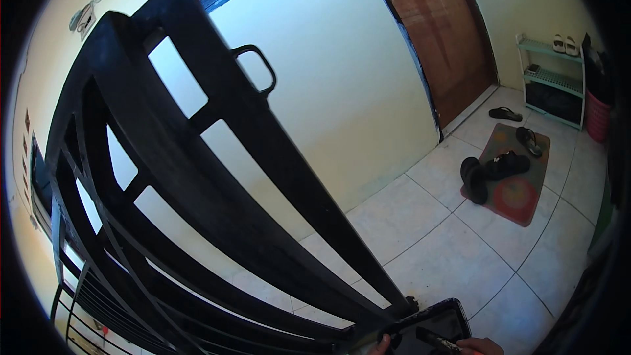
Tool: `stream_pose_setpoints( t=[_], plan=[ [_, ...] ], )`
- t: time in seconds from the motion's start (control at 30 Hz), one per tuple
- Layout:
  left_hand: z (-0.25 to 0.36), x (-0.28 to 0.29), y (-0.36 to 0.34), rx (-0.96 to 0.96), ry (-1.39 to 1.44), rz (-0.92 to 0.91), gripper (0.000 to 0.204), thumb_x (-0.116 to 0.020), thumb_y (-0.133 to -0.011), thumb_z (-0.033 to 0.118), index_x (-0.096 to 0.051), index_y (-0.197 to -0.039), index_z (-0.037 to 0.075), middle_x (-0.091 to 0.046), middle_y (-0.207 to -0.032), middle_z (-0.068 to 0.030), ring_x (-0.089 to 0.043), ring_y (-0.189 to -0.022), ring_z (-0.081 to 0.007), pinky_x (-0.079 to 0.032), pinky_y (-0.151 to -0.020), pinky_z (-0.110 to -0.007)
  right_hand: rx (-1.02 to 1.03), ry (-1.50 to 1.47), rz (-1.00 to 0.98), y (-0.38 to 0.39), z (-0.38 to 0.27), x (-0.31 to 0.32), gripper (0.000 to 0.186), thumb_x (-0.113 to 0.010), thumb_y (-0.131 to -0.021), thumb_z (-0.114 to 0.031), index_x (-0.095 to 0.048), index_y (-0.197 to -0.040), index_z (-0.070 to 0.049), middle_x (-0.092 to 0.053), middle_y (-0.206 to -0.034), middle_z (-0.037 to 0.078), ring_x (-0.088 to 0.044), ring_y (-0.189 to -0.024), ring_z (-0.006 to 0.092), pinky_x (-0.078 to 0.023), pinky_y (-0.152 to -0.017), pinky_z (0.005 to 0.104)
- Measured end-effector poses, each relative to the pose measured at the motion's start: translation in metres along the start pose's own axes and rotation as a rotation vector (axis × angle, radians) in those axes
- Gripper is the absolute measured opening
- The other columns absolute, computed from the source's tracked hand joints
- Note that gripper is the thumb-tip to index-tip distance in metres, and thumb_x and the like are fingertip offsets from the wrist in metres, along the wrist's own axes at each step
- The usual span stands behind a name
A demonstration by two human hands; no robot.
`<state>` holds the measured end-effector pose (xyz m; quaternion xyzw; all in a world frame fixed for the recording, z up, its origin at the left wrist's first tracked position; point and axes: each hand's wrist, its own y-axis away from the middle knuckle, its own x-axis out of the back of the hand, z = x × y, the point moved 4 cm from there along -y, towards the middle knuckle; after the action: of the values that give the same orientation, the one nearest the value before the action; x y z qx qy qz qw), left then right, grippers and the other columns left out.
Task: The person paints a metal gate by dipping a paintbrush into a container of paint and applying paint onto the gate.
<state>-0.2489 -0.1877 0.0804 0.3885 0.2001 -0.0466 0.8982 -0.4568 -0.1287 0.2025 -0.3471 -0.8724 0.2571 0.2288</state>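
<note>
At the lower edge, my left hand (380,346) shows a thumb on the rim of a dark, round-cornered container (453,307), gripping it. My right hand (482,346) is closed around what looks like a paintbrush (434,338), its dark end over the container. Most of both hands is cut off by the picture's edge. A large black metal gate (263,151) with long bars fills the left and middle. Its loop handle (271,72) sticks out from the upright edge, and the foot of that edge comes down beside the container.
Pale tiles (453,243) cover the floor. To the right lie dark sandals (503,165) on a red and green mat (519,204). Beyond are a brown door (440,33), a small shoe rack (552,79) and a red basket (597,117). A cream wall (328,79) stands behind the gate.
</note>
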Motion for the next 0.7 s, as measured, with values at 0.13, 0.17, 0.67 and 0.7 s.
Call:
stream_pose_setpoints(
  t=[0.13,0.17,0.67,0.7],
  plan=[
    [0.008,-0.002,0.008,0.010,0.004,-0.018,0.067,-0.055,-0.101,0.058,-0.056,-0.142,0.005,-0.067,-0.131,-0.0063,-0.063,-0.120,-0.0197,-0.051,-0.099,-0.037,-0.057,-0.056,-0.042,-0.013,-0.008,0.000,0.039,-0.063,-0.104,-0.031,-0.072,-0.089,0.003,-0.070,-0.072,0.012,-0.060,-0.053,0.0178,-0.048,-0.053,0.0286],
    [0.012,-0.002,0.009,0.008,0.003,-0.022,0.067,-0.055,-0.101,0.058,-0.056,-0.142,0.005,-0.067,-0.131,-0.0062,-0.063,-0.119,-0.0196,-0.052,-0.099,-0.037,-0.045,-0.043,-0.043,-0.014,-0.011,-0.002,0.039,-0.063,-0.104,-0.031,-0.072,-0.089,0.003,-0.070,-0.072,0.012,-0.060,-0.053,0.0178,-0.048,-0.053,0.0286],
    [0.046,0.014,0.044,-0.108,-0.069,-0.219,0.072,-0.055,-0.102,0.057,-0.047,-0.149,0.004,-0.060,-0.142,-0.0078,-0.057,-0.130,-0.0218,-0.047,-0.108,-0.039,-0.288,-0.200,0.017,-0.008,-0.062,-0.003,0.028,-0.062,-0.105,-0.021,-0.070,-0.099,0.005,-0.068,-0.073,0.009,-0.063,-0.060,0.0126,-0.051,-0.057,0.0232],
    [0.043,0.016,0.040,-0.090,-0.069,-0.229,0.075,-0.056,-0.101,0.057,-0.045,-0.149,0.001,-0.058,-0.143,-0.0091,-0.056,-0.131,-0.0222,-0.046,-0.109,-0.038,-0.298,-0.267,0.090,-0.010,-0.059,-0.004,0.026,-0.059,-0.104,-0.017,-0.069,-0.093,0.005,-0.067,-0.071,0.009,-0.064,-0.056,0.0140,-0.050,-0.053,0.0243]
  ],
)
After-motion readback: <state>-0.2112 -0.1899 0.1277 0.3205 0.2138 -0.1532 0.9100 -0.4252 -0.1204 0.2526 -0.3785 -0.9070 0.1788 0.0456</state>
